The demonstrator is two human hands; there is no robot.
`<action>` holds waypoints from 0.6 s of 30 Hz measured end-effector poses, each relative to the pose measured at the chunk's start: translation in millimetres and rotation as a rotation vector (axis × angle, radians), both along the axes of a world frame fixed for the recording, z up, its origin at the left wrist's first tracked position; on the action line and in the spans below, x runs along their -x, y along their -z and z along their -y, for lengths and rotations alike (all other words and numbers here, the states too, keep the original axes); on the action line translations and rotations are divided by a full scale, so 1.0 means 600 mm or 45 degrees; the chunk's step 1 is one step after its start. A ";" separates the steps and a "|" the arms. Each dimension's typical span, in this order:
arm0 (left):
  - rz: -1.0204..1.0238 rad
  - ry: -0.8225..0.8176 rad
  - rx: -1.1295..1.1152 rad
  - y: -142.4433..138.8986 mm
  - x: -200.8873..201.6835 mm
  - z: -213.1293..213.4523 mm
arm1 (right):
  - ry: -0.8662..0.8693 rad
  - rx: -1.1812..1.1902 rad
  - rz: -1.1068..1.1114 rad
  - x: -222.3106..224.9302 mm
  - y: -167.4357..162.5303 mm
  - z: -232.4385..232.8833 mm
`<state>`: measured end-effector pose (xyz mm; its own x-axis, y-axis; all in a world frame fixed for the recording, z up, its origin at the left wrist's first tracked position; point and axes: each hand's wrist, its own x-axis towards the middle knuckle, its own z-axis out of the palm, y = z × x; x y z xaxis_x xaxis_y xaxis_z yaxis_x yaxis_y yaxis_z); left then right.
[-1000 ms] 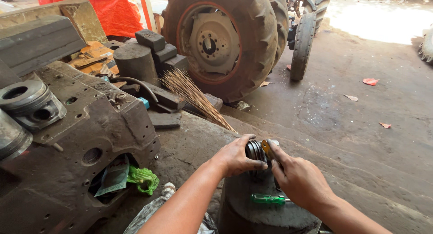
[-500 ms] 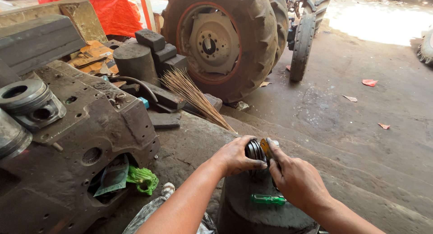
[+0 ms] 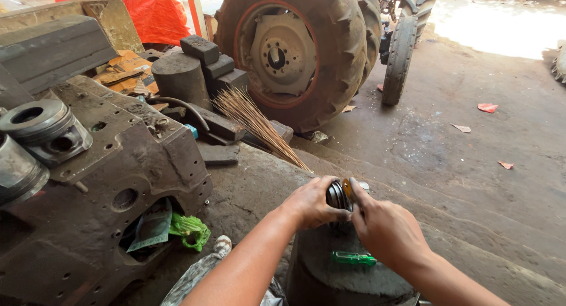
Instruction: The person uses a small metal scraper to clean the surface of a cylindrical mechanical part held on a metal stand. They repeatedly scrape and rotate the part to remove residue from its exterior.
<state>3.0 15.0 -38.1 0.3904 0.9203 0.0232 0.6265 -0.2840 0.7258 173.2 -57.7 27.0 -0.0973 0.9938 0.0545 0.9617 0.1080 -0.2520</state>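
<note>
Green-handled screwdriver (image 3: 352, 258) lies flat on the dark round block (image 3: 330, 279) right under your wrists, nearest you. Just above that block, both hands meet on one small round metal part (image 3: 337, 194), ringed and dark, with an orange-brown piece against its right face. Your left hand (image 3: 311, 201) wraps it from the left, fingers curled tight around the rim. Your right hand (image 3: 386, 229) closes in from the right, thumb pressed along the top edge, so the part is pinched between the two. Left of the block, a green rag (image 3: 190, 230) sits tucked beneath the big rusty engine casting (image 3: 112, 188). Beyond the block, a bundle of broom straws (image 3: 259, 126) slants up across the grimy slab. Farther back from the block stands the large tractor tyre (image 3: 300, 46), with an orange tarp (image 3: 141, 14) off to its left.
</note>
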 end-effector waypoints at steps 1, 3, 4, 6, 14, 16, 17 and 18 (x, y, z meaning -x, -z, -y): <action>-0.039 -0.019 0.005 -0.001 -0.002 0.004 | 0.007 0.011 -0.004 0.005 -0.002 -0.004; -0.122 -0.063 0.008 -0.003 -0.003 0.011 | 0.008 -0.042 0.022 0.013 -0.005 -0.014; -0.111 -0.074 0.016 -0.004 -0.003 0.014 | 0.008 -0.066 0.035 0.015 -0.006 -0.017; -0.081 -0.098 0.038 -0.006 -0.004 0.017 | -0.005 -0.023 0.008 0.014 -0.007 -0.019; -0.053 -0.063 0.028 -0.008 -0.008 0.007 | -0.003 -0.076 -0.083 -0.010 0.001 0.001; -0.046 -0.065 0.023 -0.007 -0.007 0.006 | -0.023 -0.085 -0.062 -0.010 -0.001 0.002; -0.043 -0.061 0.024 -0.007 -0.007 0.006 | -0.006 -0.071 -0.063 -0.008 -0.002 0.002; -0.039 -0.058 0.023 -0.006 -0.007 0.005 | 0.009 -0.059 -0.063 -0.006 -0.004 0.002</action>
